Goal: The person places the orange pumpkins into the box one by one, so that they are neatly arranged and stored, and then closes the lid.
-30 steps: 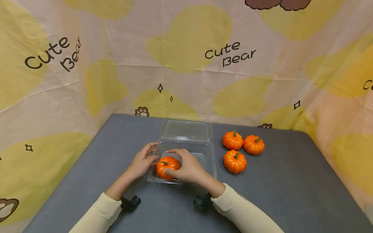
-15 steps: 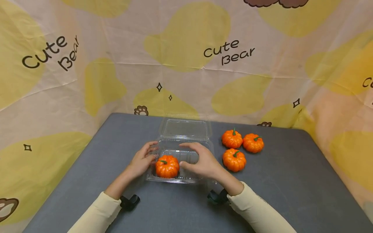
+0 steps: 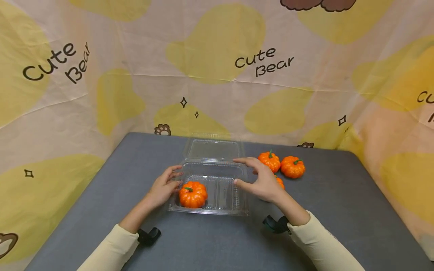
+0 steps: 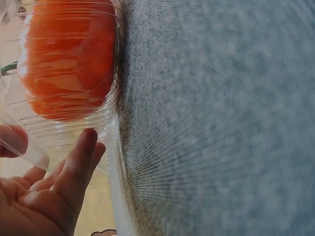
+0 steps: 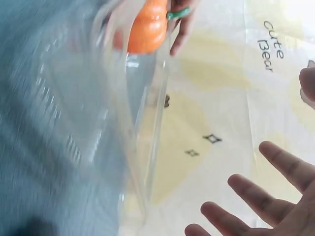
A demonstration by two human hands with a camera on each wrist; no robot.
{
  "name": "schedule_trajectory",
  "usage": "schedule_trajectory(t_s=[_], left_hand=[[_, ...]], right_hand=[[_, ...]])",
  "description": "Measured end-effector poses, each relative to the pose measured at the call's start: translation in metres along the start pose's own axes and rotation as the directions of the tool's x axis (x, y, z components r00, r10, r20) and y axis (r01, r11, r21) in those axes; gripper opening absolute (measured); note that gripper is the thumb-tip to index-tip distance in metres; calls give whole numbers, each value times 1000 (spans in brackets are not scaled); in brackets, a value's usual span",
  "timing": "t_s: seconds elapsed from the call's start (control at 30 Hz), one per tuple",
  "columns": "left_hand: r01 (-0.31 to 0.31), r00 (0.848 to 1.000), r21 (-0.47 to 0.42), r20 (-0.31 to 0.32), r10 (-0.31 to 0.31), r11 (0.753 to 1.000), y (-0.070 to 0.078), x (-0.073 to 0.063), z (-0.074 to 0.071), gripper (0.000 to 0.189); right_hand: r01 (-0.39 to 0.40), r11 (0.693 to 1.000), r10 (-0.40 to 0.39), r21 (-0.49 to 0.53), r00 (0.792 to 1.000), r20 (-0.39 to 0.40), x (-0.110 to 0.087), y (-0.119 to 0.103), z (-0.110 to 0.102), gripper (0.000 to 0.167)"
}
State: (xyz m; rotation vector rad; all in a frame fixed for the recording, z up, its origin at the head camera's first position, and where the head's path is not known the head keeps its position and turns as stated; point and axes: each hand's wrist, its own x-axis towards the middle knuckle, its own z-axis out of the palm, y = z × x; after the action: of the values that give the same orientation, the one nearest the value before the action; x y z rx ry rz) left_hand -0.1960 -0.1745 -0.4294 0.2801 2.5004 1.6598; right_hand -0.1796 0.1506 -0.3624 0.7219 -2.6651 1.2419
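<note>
A clear plastic clamshell container [image 3: 222, 211] lies on the table with its lid laid back. One small orange pumpkin [image 3: 193, 195] with a green stem sits in its front left part. At the left edge, my left hand [image 3: 162, 188] holds the rim; in the left wrist view its thumb [image 4: 12, 140] and fingers [image 4: 74, 167] lie on either side of it. My right hand [image 3: 264, 182] is spread and holds nothing, over the container's right edge. It partly covers a front pumpkin [image 3: 280, 182] beside the container.
Two more pumpkins stand at the back right, a left one [image 3: 269, 161] and a right one [image 3: 293, 167]. The lid [image 3: 213, 149] reaches toward the far table edge. A printed cloth [image 3: 210, 56] hangs behind the table.
My right hand has let go of the pumpkin in the container and moved right, to the front loose pumpkin. My left hand has stayed at the container's left edge.
</note>
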Motion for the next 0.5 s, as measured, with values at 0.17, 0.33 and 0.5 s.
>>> schedule_trajectory(t_s=[0.17,0.33,0.5], left_hand=[[12,1000,-2,0,-12,1000,1,0,-1,49],[9,1000,-9,5,-9,1000,0,0,-1,49],[8,1000,-23,9,-7,1000,-1,0,-2,49]], right_hand=[[-61,997,60,-40,998,-27,-5,10,-17,50],[-160,986,158,-36,986,-45,-12,28,-30,50],[-204,978,200,-45,977,-67,-20,47,-37,52]])
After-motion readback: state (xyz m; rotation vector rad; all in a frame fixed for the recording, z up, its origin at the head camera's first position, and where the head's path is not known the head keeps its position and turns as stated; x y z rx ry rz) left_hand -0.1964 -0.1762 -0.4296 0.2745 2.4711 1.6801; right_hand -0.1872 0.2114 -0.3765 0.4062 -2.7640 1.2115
